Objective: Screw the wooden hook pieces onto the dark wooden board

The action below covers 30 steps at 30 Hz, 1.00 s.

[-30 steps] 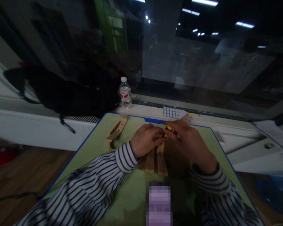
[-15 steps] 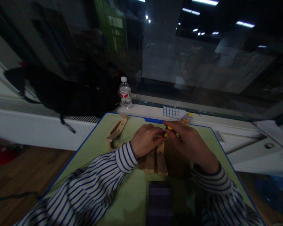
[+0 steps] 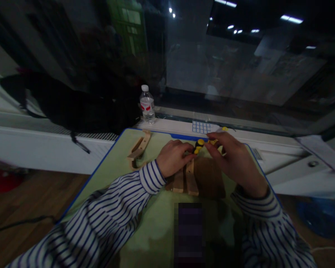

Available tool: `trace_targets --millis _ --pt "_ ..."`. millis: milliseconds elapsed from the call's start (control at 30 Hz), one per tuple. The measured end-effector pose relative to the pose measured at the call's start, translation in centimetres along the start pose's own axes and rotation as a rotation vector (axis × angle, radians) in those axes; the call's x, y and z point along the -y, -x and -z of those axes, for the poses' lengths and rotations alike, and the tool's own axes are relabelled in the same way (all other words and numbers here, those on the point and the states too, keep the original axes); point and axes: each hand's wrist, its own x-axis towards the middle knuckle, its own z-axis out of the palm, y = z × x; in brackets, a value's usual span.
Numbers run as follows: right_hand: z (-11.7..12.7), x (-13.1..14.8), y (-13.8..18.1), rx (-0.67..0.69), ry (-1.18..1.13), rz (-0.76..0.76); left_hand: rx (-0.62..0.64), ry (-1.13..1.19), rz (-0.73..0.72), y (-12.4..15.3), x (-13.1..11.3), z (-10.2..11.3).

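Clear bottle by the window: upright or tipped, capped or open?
Upright and capped: the bottle stands on the sill with a white cap on top.

Wooden slats (image 3: 192,183) partly hidden by left hand (image 3: 173,158).

You can read no text here. The red-and-white label (image 3: 147,107) on the bottle (image 3: 149,117) carries what may be lettering, too small and dim to make out; the dark pixelated block (image 3: 190,234) shows you nothing legible.
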Motion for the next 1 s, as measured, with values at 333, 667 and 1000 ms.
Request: trace_targets --millis 333,667,1000 --pt "-0.4 1.7 7.6 0.415 0.040 -0.007 -0.028 0.005 -0.054 0.1 0.1 -0.5" --pt "-2.2 4.1 10.5 0.681 0.240 0.073 -0.035 -0.006 -0.059 0.1 0.0 -0.5" --pt "-3.2 4.4 11.0 0.709 0.239 0.091 -0.033 0.003 -0.052 0.1 0.1 -0.5"
